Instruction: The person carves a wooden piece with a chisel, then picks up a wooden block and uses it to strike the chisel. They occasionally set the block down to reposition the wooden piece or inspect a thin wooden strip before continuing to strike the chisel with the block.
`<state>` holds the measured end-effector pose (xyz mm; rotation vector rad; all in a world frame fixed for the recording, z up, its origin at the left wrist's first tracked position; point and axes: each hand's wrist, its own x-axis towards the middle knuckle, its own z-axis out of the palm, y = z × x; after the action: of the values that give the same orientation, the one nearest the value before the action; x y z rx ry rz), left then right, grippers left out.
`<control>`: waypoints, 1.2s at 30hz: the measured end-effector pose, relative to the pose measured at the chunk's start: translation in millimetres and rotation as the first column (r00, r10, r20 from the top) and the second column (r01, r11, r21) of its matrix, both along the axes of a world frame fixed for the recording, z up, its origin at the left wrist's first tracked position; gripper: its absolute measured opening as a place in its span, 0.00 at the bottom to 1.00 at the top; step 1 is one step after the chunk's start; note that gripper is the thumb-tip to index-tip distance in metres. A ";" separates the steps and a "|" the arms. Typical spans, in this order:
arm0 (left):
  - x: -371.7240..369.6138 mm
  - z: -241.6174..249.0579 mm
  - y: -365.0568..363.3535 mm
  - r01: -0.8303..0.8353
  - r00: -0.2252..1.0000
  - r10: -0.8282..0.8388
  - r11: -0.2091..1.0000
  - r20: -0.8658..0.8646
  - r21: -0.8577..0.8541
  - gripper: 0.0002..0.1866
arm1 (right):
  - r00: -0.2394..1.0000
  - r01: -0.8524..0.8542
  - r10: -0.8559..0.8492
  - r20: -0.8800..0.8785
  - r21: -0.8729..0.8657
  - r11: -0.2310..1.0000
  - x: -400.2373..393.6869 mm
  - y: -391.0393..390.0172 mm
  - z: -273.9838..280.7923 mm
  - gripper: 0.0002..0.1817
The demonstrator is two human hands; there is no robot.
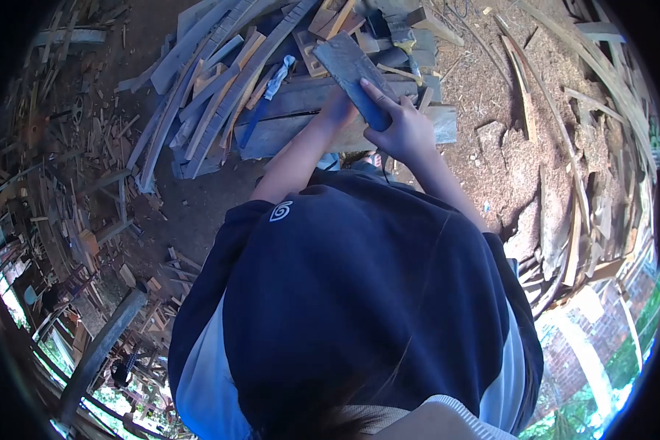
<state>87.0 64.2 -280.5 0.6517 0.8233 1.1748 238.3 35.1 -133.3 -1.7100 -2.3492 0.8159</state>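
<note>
A dark, weathered wooden board (348, 62) is held at a slant above the wood in front of me. My right hand (407, 132) grips its near right edge, with the index finger stretched along the top face. At the left edge, my left hand (337, 110) holds the board from the side and below; its fingers are mostly hidden behind the wood. Beneath both hands lie wide grey planks (293, 132). Left of them are a long blue strip (254, 123) and a crumpled pale-blue piece (280, 78), whose kinds I cannot make out.
Long rough slats (220, 95) are stacked at the left of the planks. Wood offcuts (334, 18) and dark pieces crowd the far side. Wood chips (491, 95) cover the ground on the right, beside long curved strips (565, 139). Scrap wood (66, 169) litters the left.
</note>
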 end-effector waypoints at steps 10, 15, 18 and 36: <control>-34.6 29.1 -16.5 0.074 0.650 0.011 0.994 -0.760 0.078 0.06 | 0.346 0.421 -0.609 -0.714 -0.462 0.781 60.8 -50.4 -47.5 0.49; -55.5 25.4 -28.8 0.093 0.664 0.063 0.982 -0.745 0.166 0.08 | 0.203 0.592 -0.816 -0.541 -0.596 0.543 117.7 -78.1 -104.0 0.46; -59.6 26.3 -37.7 0.063 0.643 0.068 0.988 -0.763 0.142 0.07 | 0.176 0.581 -0.848 -0.499 -0.643 0.499 137.0 -86.2 -107.6 0.47; -39.7 17.4 -50.0 0.210 0.581 0.180 0.909 -0.794 0.360 0.22 | 0.350 0.628 -0.855 -0.382 -0.582 0.517 109.1 -99.1 -109.6 0.46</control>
<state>47.3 14.1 -263.1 1.6552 1.3454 1.0075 347.3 -64.0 -242.9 -1.9095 -0.7745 1.3280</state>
